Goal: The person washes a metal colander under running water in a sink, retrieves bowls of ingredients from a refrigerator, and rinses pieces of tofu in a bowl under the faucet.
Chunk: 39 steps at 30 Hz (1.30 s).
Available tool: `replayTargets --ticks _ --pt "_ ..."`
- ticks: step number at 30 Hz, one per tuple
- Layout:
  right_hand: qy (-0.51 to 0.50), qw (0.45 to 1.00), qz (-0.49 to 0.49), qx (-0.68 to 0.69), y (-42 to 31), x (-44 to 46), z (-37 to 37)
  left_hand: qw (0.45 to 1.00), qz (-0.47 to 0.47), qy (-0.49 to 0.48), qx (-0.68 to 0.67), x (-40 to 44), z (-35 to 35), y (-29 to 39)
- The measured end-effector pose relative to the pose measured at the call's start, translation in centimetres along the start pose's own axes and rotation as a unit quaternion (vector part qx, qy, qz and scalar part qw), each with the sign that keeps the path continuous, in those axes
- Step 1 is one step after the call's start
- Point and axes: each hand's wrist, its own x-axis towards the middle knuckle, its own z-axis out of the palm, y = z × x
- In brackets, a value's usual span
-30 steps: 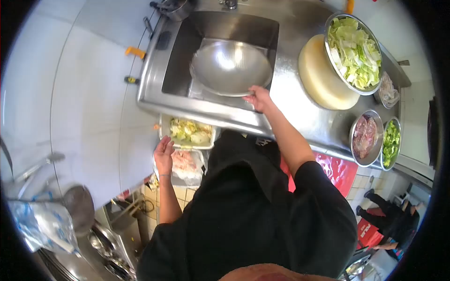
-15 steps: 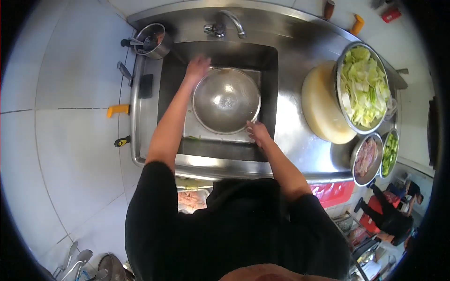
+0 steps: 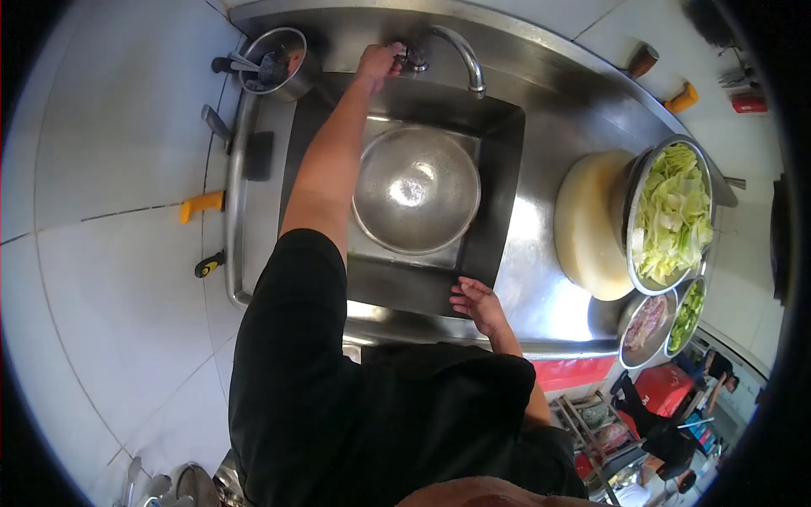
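My left hand (image 3: pixel 380 64) reaches to the back of the sink, its fingers closed round the handle of the tap (image 3: pixel 466 56). The curved spout points down beyond it; I see no water running from it. A round metal bowl (image 3: pixel 416 191) lies in the steel sink (image 3: pixel 500 177), below my left forearm. My right hand (image 3: pixel 480 306) hovers over the sink's front edge with its fingers loosely bent and apart. It holds nothing and is clear of the bowl.
Right of the sink is a thick round chopping board (image 3: pixel 583 224), with a bowl of cut cabbage (image 3: pixel 672 215) resting partly on it. Bowls of raw meat (image 3: pixel 647 325) and chopped green vegetables (image 3: pixel 688 308) stand nearby. A metal pot (image 3: pixel 296 80) with utensils sits at back left.
My left hand has moved from the bowl's far rim up to the tap handle and closed on it. My right hand has left the bowl's near rim and drawn back.
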Motion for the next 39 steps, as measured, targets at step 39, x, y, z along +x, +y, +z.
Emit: replayTargets --ticks 39 --pt "-0.054 0.986 -0.148 -0.056 -13.9 1.6 11.9 0.780 0.209 0.214 0.550 -8.0 -22.6 9.2"
